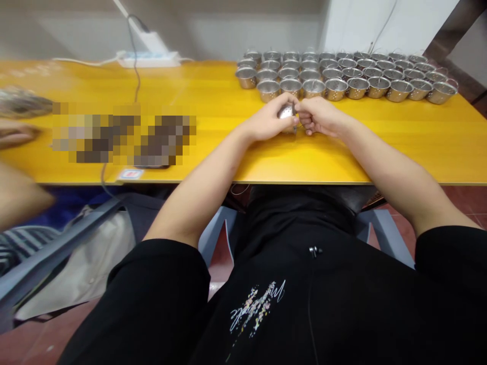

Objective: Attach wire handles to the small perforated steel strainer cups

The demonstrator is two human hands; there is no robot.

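Note:
My left hand [271, 120] is wrapped round a small perforated metal cup [286, 112], tipped on its side above the yellow table [262, 165]. Close against its right side, my right hand [318, 115] has thumb and fingers pinched together. A thin wire seems to show by those fingertips, but it is too small to make out clearly. Beyond both hands, similar metal cups [336, 89] stand upright in several rows, many with thin wire handles.
Two blurred-out dark items [163, 142] lie on the table to the left. Behind them is a white power strip [148, 60] with cables. Another person's hand [17, 133] rests at the far left, near a pile of thin metal pieces [23, 103].

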